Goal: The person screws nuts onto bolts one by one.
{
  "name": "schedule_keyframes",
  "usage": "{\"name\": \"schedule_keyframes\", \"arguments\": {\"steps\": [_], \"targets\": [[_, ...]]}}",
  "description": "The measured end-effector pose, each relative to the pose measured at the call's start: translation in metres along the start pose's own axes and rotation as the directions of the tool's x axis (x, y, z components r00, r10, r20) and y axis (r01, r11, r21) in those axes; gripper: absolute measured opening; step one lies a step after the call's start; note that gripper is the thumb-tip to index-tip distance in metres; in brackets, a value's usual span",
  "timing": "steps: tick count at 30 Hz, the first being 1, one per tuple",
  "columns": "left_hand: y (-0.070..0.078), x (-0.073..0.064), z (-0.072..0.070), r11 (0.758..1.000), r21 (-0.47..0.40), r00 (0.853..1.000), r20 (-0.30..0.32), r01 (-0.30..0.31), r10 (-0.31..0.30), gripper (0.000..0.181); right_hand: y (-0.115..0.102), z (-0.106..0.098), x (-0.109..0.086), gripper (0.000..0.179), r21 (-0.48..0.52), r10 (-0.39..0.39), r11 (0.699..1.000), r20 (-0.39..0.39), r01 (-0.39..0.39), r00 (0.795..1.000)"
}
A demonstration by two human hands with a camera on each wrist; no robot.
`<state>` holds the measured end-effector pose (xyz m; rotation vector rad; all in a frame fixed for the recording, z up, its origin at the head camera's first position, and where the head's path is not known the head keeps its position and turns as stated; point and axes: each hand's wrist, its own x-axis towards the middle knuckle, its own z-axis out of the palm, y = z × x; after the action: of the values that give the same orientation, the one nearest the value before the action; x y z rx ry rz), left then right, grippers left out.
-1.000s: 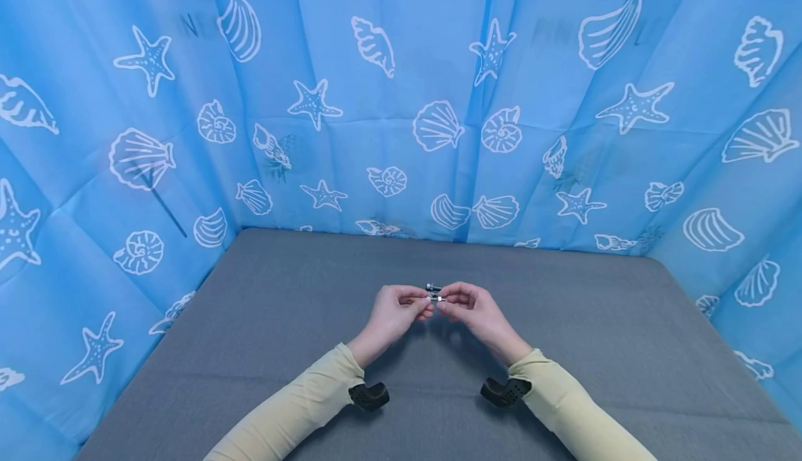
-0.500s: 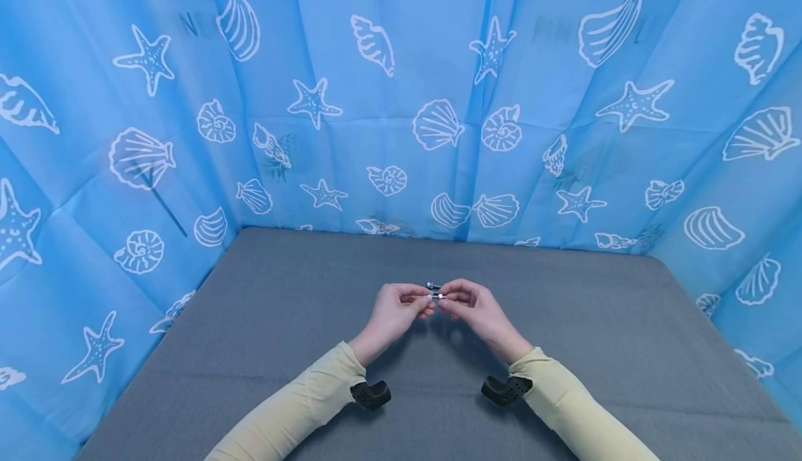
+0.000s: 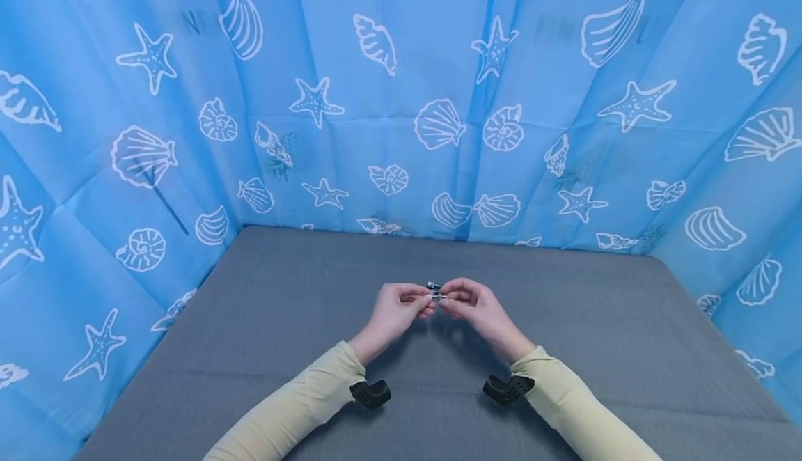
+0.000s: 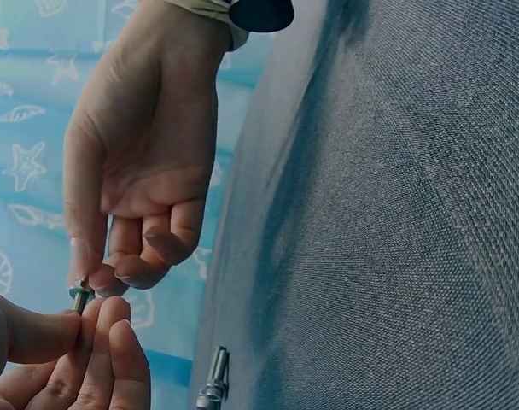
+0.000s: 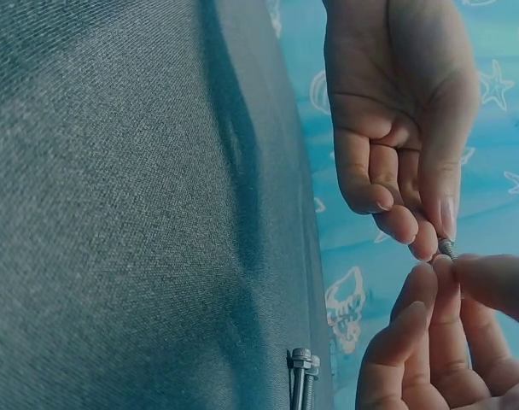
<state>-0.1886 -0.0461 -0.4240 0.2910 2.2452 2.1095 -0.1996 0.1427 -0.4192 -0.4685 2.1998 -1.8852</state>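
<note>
Over the middle of the table, my left hand [image 3: 393, 310] and right hand [image 3: 479, 309] meet fingertip to fingertip at a small metal bolt [image 3: 436, 297]. Thumb and fingers of the left hand pinch the bolt's shank. At its other end the right thumb and fingertips pinch it, beside a ring-like collar [image 4: 82, 292] that shows in the left wrist view. Fine thread on the bolt [image 5: 448, 248] appears between the two hands in the right wrist view. The fingertips hide most of its length.
Just beyond the hands, metal bolts [image 3: 434, 285] with hex heads lie on the grey cloth-covered table [image 3: 301, 273]. A blue curtain [image 3: 388, 141] printed with shells and starfish surrounds the table's back and sides. Black wrist-worn cameras [image 3: 371, 395] hang below both sleeves.
Both hands stay at the bolt in nearly the same place, with only small shifts of the fingertips. The bolts on the table lie as before.
</note>
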Motion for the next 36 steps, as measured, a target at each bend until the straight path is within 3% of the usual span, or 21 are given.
{"name": "schedule_keyframes", "arguments": {"steps": [3,9,17,20,22,28,36], "targets": [[0.001,0.000,0.000,1.000,0.008,1.000,0.003,0.002,-0.002,0.018,0.000,0.000,0.001,0.028,-0.015,0.000,1.000,-0.002,0.000,1.000],[0.003,-0.002,0.000,1.000,0.028,1.000,0.000,0.011,-0.011,0.018,-0.001,0.001,0.001,0.032,-0.031,0.079,0.996,-0.026,-0.080,0.997],[0.034,-0.017,0.001,0.999,0.042,1.000,0.003,0.015,-0.015,0.017,0.000,0.002,0.000,0.027,0.015,-0.004,1.000,-0.003,0.004,1.000],[0.039,-0.020,0.001,0.999,0.045,1.000,0.002,0.010,-0.010,0.016,0.001,0.003,0.002,0.025,0.000,0.005,1.000,-0.013,-0.005,1.000],[0.029,-0.015,0.001,0.999,0.040,1.000,-0.001,-0.005,0.005,0.016,0.000,0.003,0.002,0.024,-0.020,0.020,1.000,-0.022,-0.021,1.000],[0.017,-0.008,0.001,0.999,0.042,1.000,-0.003,-0.001,0.001,0.016,0.002,0.003,0.003,0.031,-0.023,0.064,0.998,-0.042,-0.065,0.997],[0.001,0.000,0.001,0.999,0.025,1.000,-0.001,0.022,-0.022,0.015,0.000,0.001,0.001,0.025,-0.010,0.031,0.999,-0.036,-0.031,0.999]]}}
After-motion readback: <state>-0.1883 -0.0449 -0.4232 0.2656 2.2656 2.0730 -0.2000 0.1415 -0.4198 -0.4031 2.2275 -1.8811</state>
